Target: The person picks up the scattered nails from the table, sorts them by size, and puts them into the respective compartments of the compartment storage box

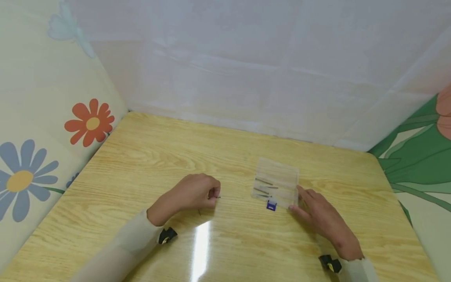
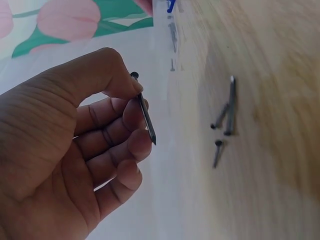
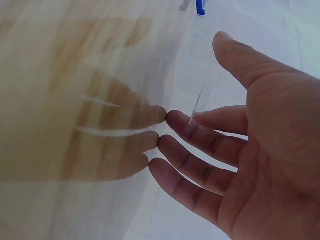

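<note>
My left hand [image 1: 197, 192] is above the table, left of a clear plastic box. Between thumb and index finger it pinches a dark nail [image 2: 145, 114], head up and point down. Several loose nails [image 2: 231, 107] lie on the table beneath that hand. The flat transparent box [image 1: 278, 172] has several nails [image 1: 265, 181] in it and a blue clasp [image 1: 271, 205] on its near edge. At the box's right side is my right hand [image 1: 322, 215]. Its relaxed fingers [image 3: 187, 157] touch the tabletop, the thumb and index finger at the box's edge.
The glossy wooden table [image 1: 169, 145] reflects a bright light near its front. A white cloth [image 1: 225, 70] hangs behind it. Flower-patterned panels [image 1: 35, 98] stand at the left and right. A black wrist camera [image 1: 167, 235] sits at each sleeve.
</note>
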Action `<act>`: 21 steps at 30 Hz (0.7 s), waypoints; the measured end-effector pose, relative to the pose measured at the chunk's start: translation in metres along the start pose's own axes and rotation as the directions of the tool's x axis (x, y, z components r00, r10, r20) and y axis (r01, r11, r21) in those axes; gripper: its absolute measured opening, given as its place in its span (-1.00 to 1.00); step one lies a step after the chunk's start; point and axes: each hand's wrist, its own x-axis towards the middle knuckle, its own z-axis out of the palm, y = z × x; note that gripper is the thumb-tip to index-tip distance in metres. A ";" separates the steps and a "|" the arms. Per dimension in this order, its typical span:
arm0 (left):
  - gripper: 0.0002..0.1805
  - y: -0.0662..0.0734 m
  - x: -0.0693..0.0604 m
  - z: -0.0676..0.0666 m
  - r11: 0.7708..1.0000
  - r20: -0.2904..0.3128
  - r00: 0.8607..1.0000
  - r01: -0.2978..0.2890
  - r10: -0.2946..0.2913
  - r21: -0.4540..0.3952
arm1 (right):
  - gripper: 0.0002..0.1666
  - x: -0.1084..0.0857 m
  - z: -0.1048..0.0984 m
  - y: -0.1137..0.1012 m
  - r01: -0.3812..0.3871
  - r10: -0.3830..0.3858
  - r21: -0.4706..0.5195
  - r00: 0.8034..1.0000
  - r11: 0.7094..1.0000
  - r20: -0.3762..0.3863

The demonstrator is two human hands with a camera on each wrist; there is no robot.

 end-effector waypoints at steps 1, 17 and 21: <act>-0.81 0.002 0.003 0.000 1.000 0.006 1.000 -0.007 0.007 0.002 | -0.12 0.000 0.000 0.000 0.002 -0.002 0.001 1.000 1.000 -0.002; -0.80 0.030 0.056 0.012 0.994 0.066 0.993 -0.101 0.098 0.042 | -0.12 0.000 0.000 -0.002 -0.015 0.015 -0.009 1.000 1.000 0.001; -0.79 0.035 0.067 0.017 0.992 0.070 0.991 -0.115 0.111 0.053 | -0.12 0.001 0.001 -0.001 -0.018 0.018 -0.009 1.000 1.000 0.007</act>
